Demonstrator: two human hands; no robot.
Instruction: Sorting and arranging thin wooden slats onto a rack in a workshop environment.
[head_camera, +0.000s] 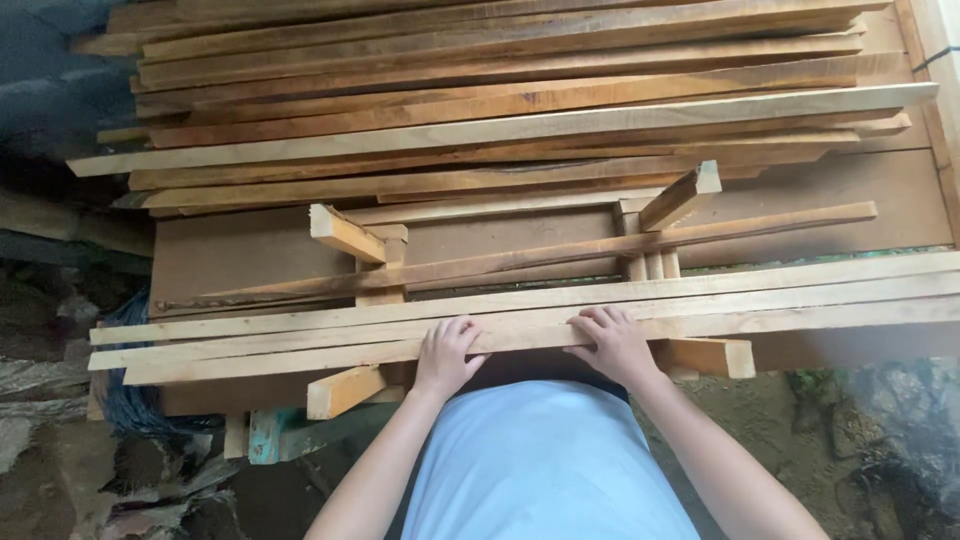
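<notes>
My left hand (445, 355) and my right hand (612, 345) both rest on the nearest long wooden slat (300, 356), fingers curled over its top edge. That slat lies crosswise in front of me with two more slats (760, 285) close behind it. They sit on short wooden support blocks (345, 390), over a brown board (250, 255). One thin slat (560, 255) lies slanted across the board between two upright block supports (345, 235).
A big stack of long planks (500, 110) fills the far side. A blue sack (130, 405) and debris lie on the ground at the left. Dirt ground and plants (870, 420) show at the right. A short block (710, 357) juts beside my right hand.
</notes>
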